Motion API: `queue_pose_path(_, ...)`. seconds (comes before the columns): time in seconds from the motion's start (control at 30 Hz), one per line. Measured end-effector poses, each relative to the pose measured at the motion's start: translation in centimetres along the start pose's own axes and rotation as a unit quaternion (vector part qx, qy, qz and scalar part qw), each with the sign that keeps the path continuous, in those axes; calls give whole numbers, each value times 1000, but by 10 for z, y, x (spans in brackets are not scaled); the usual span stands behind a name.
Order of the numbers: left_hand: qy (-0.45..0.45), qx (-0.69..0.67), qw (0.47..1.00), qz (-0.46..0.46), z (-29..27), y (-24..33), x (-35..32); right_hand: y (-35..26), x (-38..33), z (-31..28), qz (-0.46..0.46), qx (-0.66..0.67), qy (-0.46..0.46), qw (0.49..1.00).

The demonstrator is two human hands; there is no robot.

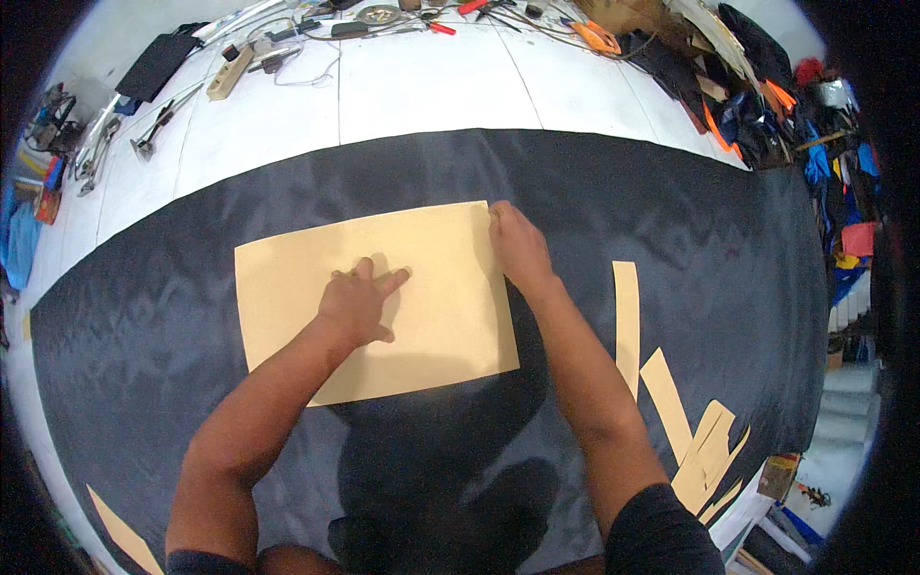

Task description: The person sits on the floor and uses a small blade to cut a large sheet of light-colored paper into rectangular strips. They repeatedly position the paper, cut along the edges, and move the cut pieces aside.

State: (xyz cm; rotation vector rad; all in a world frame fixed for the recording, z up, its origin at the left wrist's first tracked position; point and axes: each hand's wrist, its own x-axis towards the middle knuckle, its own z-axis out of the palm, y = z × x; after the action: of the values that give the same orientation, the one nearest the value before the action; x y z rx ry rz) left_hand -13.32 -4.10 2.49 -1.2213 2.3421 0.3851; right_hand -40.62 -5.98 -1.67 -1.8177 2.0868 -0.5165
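A large tan sheet of cardboard [441, 316] lies flat on black fabric [316, 182], slightly turned. Pressing on its middle is my left hand [359, 302], fingers spread wide. My right hand [520, 247] is at the sheet's far right corner, its fingers curled closed at the edge. Whether it pinches the corner or holds a small tool there is hidden by the fingers.
Narrow tan strips [626, 321] and cut offcuts [706, 455] lie on the fabric to the right, with another tan piece [123, 532] at the near left. Beyond the fabric, a white table [412, 91] carries a wooden block [230, 74] and scattered tools.
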Motion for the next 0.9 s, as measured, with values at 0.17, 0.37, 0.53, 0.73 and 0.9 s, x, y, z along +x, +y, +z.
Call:
queue_pose_path(0.17,-25,-9,1000,0,-9,13,8,30,2,-2,-83,-21,48,995)
queue_pose_path(0.37,-21,14,999,-24,-5,5,-2,20,-70,-13,-80,-51,-71,993)
queue_pose_path(0.53,-7,13,1000,-14,-5,11,3,32,-117,-30,-73,-48,-109,990)
queue_pose_path(0.73,8,11,1000,4,3,4,5,32,-84,-23,-111,-19,-35,993)
queue_pose_path(0.9,7,32,999,3,2,4,3,48,-149,-32,-141,-39,-129,981)
